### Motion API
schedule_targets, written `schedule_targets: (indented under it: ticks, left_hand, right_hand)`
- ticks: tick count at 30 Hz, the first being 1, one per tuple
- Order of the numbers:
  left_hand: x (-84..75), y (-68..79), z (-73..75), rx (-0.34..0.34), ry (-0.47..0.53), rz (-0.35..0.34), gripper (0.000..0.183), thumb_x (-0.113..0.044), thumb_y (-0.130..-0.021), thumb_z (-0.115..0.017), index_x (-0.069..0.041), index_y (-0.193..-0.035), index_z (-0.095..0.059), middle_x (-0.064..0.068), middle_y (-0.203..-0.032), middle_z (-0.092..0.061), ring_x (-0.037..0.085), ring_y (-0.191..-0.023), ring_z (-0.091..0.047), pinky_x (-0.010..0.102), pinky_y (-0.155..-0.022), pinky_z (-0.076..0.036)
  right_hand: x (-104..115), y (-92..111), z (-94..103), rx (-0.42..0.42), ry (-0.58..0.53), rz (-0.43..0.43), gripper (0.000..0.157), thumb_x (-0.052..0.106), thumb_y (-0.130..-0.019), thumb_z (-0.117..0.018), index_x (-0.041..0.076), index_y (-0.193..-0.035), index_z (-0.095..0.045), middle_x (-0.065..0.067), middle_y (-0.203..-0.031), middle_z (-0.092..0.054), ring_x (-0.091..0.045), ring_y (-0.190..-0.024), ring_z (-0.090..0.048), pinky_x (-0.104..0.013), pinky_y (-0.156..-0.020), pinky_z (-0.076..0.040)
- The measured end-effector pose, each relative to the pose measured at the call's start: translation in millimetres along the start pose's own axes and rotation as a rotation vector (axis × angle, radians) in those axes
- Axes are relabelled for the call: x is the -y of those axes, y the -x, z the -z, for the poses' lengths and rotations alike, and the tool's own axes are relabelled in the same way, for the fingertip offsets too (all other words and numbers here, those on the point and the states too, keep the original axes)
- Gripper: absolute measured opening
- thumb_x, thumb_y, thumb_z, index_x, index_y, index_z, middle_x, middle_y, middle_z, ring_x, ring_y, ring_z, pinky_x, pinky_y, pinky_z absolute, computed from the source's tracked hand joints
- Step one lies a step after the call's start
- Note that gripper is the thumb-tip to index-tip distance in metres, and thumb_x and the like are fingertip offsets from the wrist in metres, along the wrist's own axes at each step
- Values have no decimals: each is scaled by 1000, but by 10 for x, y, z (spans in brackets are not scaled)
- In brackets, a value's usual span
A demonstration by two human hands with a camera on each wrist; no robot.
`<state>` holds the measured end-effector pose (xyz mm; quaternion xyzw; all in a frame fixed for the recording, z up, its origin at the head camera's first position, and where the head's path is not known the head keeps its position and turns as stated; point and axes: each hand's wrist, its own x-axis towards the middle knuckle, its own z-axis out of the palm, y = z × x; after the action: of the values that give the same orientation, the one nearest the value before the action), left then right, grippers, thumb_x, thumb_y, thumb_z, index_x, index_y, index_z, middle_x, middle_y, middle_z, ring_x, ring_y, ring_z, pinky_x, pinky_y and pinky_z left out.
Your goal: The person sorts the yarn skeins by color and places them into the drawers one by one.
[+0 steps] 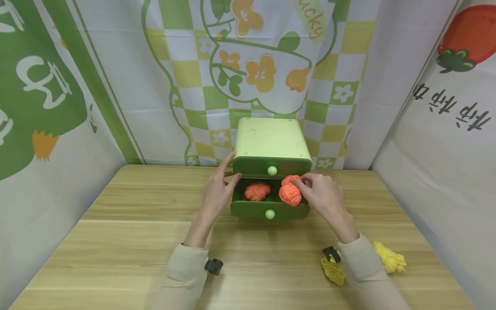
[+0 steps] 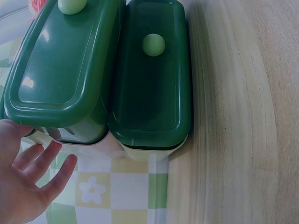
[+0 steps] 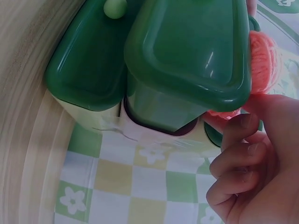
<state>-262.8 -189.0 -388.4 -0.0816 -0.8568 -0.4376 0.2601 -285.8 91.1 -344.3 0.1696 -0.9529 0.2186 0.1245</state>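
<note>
A light green cabinet [image 1: 273,137] with dark green drawer fronts stands at the back of the table. Its middle drawer [image 1: 249,210] is pulled out, while a bottom drawer [image 2: 152,93] beneath it is closed. Inside the open drawer, on the left, lies an orange yarn ball [image 1: 256,192]. My right hand [image 1: 324,193] pinches a second orange yarn ball [image 1: 290,194] between thumb and fingers, over the drawer's right end. At the cabinet's left side rests my left hand [image 1: 218,193], its thumb by the open drawer's edge and its other fingers extended.
Near my right forearm lie two yellow yarn bundles, one [image 1: 333,271] inside it and one [image 1: 390,258] outside it. The upper drawer [image 1: 252,167] is closed. A patterned cloth [image 1: 217,103] hangs close behind the cabinet, and white cloth walls flank the wooden table [image 1: 135,241].
</note>
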Motion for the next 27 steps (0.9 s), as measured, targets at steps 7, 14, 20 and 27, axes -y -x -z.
schedule_targets:
  ticks: [7,14,20,27]
  left_hand:
    - [6,5,-1,-4,-1,1,64,-23,-99,-64,-33,-154,-34,3,-155,-45,32,-110,-69,43,-81,-62]
    - [13,3,-6,-3,10,-2,63,-22,-99,-63,-33,-154,-34,3,-154,-46,32,-110,-69,43,-81,-62]
    - [-1,5,-6,-3,13,6,63,-21,-99,-63,-34,-154,-34,3,-155,-45,32,-111,-69,43,-81,-62]
    - [-3,5,-3,-6,-1,12,64,-21,-99,-64,-33,-154,-34,4,-154,-46,33,-110,-69,42,-80,-62]
  right_hand:
    - [-49,14,1,30,20,-38,54,60,-95,-54,13,-108,-77,2,-69,-67,-15,-61,-57,-28,-45,-37]
    - [-97,32,16,16,10,-48,51,61,-95,-53,18,-110,-76,5,-66,-64,-15,-59,-55,-30,-45,-36]
    - [-118,53,-4,-53,-43,26,44,55,-96,-58,17,-107,-77,4,-60,-57,-13,-50,-46,-27,-40,-31]
    - [-100,102,-46,-187,-92,158,31,45,-94,-67,16,-101,-78,6,-55,-50,-7,-44,-36,-23,-39,-24]
